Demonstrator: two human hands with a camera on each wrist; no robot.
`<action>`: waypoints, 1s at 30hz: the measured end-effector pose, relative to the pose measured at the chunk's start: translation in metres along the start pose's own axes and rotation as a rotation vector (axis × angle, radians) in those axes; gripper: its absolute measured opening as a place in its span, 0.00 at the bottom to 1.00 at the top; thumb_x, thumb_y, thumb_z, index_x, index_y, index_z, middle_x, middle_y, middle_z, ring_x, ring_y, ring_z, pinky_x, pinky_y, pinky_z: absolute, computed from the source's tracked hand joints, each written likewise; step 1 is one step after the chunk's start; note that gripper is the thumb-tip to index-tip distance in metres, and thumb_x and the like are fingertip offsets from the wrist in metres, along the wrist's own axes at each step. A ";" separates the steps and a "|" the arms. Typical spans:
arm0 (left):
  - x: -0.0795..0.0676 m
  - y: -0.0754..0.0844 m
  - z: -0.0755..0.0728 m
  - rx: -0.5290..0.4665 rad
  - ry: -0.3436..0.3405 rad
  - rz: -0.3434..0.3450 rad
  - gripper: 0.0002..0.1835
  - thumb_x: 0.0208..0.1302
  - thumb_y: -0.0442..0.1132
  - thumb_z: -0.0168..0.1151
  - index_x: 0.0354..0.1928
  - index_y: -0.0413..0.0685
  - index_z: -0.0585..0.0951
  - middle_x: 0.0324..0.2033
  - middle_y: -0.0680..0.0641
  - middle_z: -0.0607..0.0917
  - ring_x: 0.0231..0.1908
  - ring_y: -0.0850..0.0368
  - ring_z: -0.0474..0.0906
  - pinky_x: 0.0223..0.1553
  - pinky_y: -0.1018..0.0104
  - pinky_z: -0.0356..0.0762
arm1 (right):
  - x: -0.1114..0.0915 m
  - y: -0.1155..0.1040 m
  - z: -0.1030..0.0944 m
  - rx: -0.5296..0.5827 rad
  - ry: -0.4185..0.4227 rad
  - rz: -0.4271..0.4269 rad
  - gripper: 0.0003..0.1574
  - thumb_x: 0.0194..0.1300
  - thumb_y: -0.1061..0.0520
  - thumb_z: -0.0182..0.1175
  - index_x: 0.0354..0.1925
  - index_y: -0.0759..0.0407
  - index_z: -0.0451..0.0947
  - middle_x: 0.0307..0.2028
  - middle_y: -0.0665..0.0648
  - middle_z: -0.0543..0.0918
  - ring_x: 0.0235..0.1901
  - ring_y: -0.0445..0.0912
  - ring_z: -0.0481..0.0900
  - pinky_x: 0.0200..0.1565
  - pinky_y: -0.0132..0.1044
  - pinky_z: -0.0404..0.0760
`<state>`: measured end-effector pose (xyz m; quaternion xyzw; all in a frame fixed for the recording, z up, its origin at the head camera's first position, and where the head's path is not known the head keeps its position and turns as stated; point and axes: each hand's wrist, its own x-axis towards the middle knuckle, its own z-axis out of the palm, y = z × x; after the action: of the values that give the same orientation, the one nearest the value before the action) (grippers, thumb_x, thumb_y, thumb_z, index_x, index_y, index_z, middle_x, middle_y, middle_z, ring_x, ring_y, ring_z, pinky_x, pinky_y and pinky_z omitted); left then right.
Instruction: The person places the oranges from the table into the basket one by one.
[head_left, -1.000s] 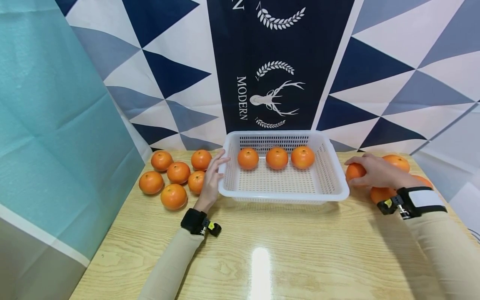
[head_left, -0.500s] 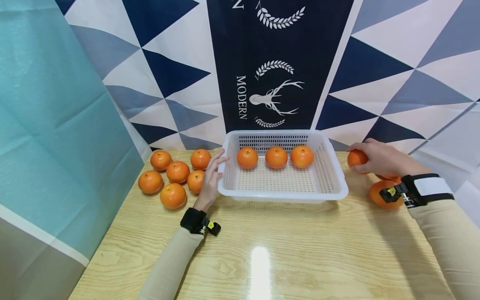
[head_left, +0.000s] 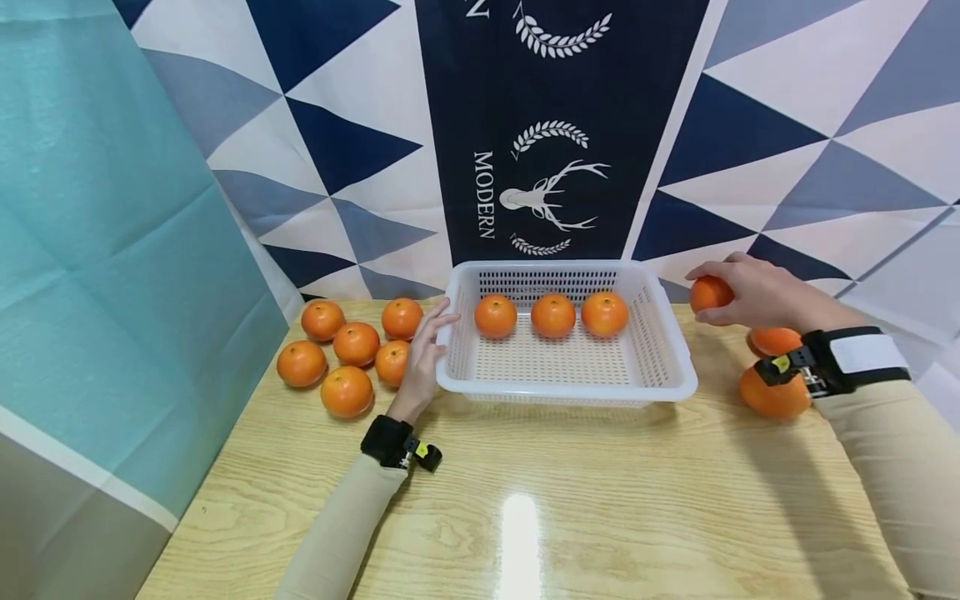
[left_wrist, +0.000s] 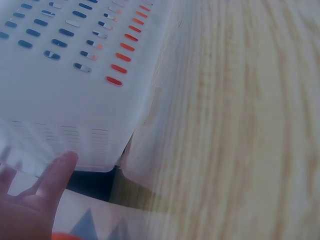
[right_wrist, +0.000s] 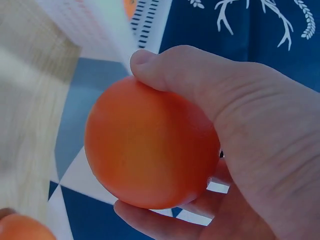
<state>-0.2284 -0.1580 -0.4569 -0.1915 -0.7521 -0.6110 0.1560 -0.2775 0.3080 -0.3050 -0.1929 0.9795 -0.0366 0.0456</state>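
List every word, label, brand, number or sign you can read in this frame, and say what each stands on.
"MODERN": white letters turned sideways, on the dark wall panel.
"N": near the top edge of the head view, on the same panel; the rest is out of frame.
Yellow marks on the two wrist devices: too small to tell whether they carry writing.
White basket and oranges: no lettering visible.

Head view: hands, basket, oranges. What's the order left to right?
Six loose oranges → left hand → white basket with three oranges in a row → held orange → right hand. Oranges under the right arm left out: overlapping.
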 end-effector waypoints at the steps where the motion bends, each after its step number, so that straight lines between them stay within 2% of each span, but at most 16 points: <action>1: 0.000 0.000 0.000 0.000 0.001 0.000 0.29 0.60 0.26 0.39 0.63 0.37 0.75 0.76 0.41 0.61 0.76 0.48 0.52 0.72 0.33 0.55 | 0.002 -0.002 -0.001 0.003 0.002 -0.002 0.41 0.55 0.40 0.70 0.62 0.59 0.75 0.48 0.73 0.77 0.39 0.59 0.75 0.34 0.48 0.78; 6: 0.000 -0.002 -0.001 -0.008 0.002 0.002 0.29 0.60 0.26 0.40 0.63 0.37 0.75 0.76 0.40 0.61 0.76 0.48 0.52 0.73 0.33 0.53 | 0.011 -0.018 -0.007 0.011 0.018 -0.024 0.39 0.56 0.45 0.71 0.62 0.59 0.75 0.49 0.72 0.76 0.39 0.58 0.75 0.34 0.45 0.79; 11: -0.001 -0.002 0.000 -0.012 0.000 0.012 0.28 0.60 0.25 0.40 0.63 0.35 0.75 0.76 0.38 0.61 0.76 0.45 0.52 0.72 0.31 0.55 | 0.022 -0.037 -0.012 0.020 0.023 -0.055 0.39 0.55 0.47 0.71 0.62 0.59 0.75 0.49 0.73 0.76 0.39 0.59 0.76 0.36 0.49 0.82; 16: 0.000 -0.002 0.000 -0.014 -0.003 0.012 0.28 0.60 0.25 0.39 0.63 0.36 0.75 0.76 0.37 0.60 0.76 0.46 0.52 0.72 0.32 0.54 | 0.031 -0.056 -0.014 0.035 0.016 -0.061 0.39 0.55 0.47 0.71 0.63 0.57 0.75 0.51 0.73 0.75 0.39 0.59 0.77 0.38 0.51 0.84; 27: 0.001 -0.002 0.000 -0.022 -0.005 0.016 0.28 0.61 0.25 0.40 0.63 0.35 0.75 0.76 0.37 0.60 0.76 0.44 0.53 0.69 0.30 0.59 | 0.055 -0.104 -0.010 0.094 0.018 -0.134 0.35 0.55 0.50 0.71 0.61 0.53 0.77 0.52 0.68 0.76 0.44 0.60 0.76 0.43 0.52 0.83; 30: 0.001 -0.002 0.000 -0.029 -0.006 0.017 0.27 0.61 0.25 0.40 0.63 0.35 0.74 0.76 0.38 0.60 0.76 0.44 0.52 0.70 0.30 0.58 | 0.062 -0.119 -0.008 0.111 0.009 -0.147 0.35 0.55 0.50 0.71 0.61 0.51 0.77 0.53 0.67 0.75 0.44 0.59 0.77 0.44 0.52 0.84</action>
<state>-0.2302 -0.1580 -0.4583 -0.2020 -0.7421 -0.6198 0.1562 -0.2907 0.1746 -0.2915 -0.2613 0.9593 -0.0950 0.0490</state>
